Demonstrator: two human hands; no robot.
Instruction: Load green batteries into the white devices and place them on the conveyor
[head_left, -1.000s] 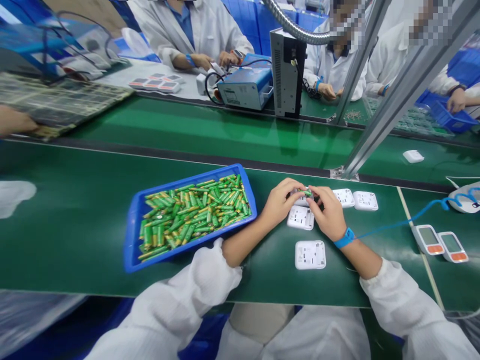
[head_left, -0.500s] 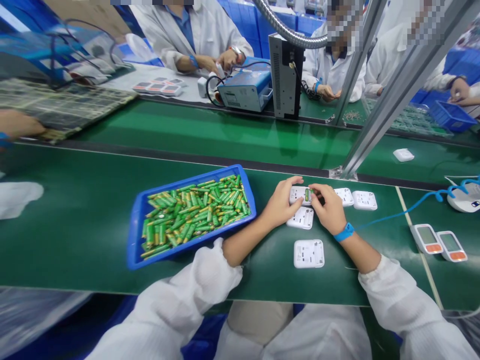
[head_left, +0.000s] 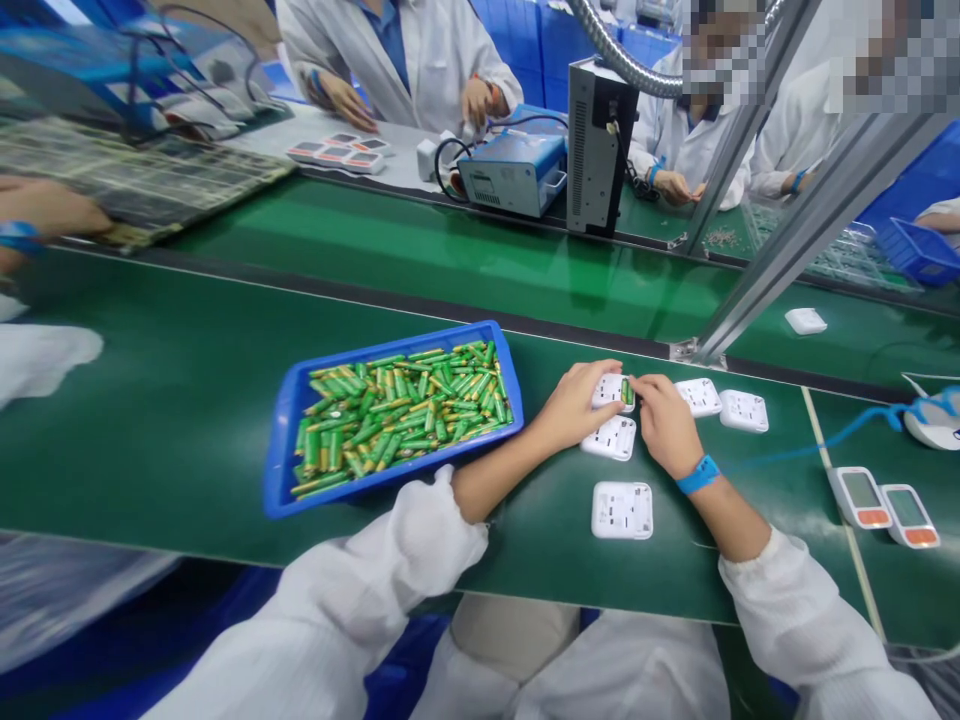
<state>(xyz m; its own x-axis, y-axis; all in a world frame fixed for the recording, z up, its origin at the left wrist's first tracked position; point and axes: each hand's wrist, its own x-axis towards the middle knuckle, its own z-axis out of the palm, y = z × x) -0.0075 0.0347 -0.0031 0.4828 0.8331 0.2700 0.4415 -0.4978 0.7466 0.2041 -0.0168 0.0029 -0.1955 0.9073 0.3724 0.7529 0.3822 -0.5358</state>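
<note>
My left hand (head_left: 576,408) is closed around a small white electronic device (head_left: 606,391) lying back side up on the green bench. A green battery (head_left: 627,391) shows in the compartment at the device's right end. Closed fingertips of my right hand (head_left: 666,425) press at this battery; whether they grip it or only push is partly hidden. Just below the held device lies another white device (head_left: 611,440), and a further one (head_left: 622,511) sits nearer the front edge. Two more white devices, a left one (head_left: 697,398) and a right one (head_left: 744,411), rest beyond my right hand.
A blue bin (head_left: 279,450) full of green batteries (head_left: 405,415) stands left of my left forearm. Two devices with screens (head_left: 862,497) lie at right, near a blue coiled cord (head_left: 862,420). A slanted metal post (head_left: 757,250) rises behind. Co-workers sit across the line; a co-worker's hand (head_left: 52,210) is far left.
The view has shifted slightly. My left hand still holds the same device; my right fingers have moved a little at the battery. The co-worker's hands across the line have moved apart.
</note>
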